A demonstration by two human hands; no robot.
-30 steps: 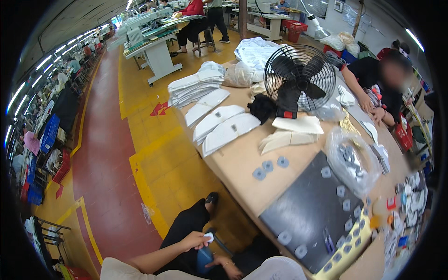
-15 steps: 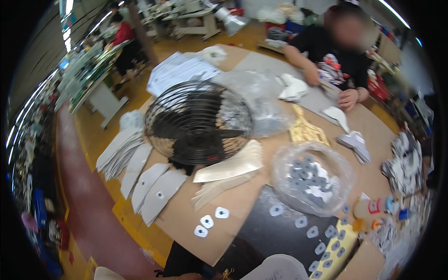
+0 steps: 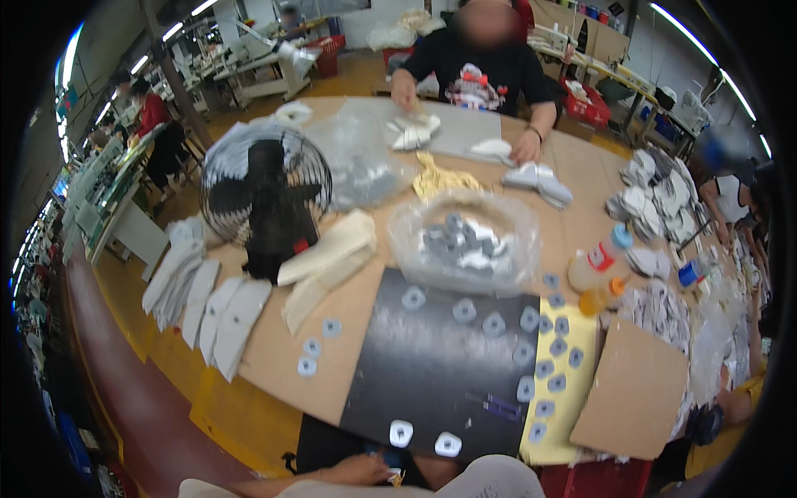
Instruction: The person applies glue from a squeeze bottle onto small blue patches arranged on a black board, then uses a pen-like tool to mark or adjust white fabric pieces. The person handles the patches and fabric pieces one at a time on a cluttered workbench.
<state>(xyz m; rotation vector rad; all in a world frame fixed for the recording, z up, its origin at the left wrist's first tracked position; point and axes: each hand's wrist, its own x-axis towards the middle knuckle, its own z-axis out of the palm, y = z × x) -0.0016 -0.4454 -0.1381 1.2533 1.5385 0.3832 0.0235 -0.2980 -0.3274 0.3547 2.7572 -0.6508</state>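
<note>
Brown table [image 3: 599, 192] fills most of the view, near edge running across the bottom. 1 person [image 3: 473, 79] in a black top at its far side, 1 hand on white pieces, the other beside more of them. Black mat [image 3: 432, 357] at the near edge, tilted a bit clockwise, sides look close to equal. Black fan [image 3: 266, 195] stands at left, beyond the mat. Clear plastic bag [image 3: 419, 267], open, holds grey and white pieces, just past the mat's far edge. Cardboard piece [image 3: 635, 390] at right, leaning off upright, top swung right. Yellow sheet [image 3: 574, 419] along the mat's right edge, long axis near to far, bearing grey patches.

Left hand [image 3: 361, 470] at the bottom, just off the table's near edge, forearm in from the left, fingers pointing right. Purple-handled tool [image 3: 496, 405] flat on the mat's right part, long axis left-right, right end lower, handles right. 2 pale patches [image 3: 401, 433] flat near the mat's near edge, side by side, well apart from the tool; rounded squares, no clear long axis, 1 dark centre spot each.

Grip: left fingers look curled, blurred, cannot tell how far open or what they hold. Right hand merges into the blur, cannot tell its grip.
</note>
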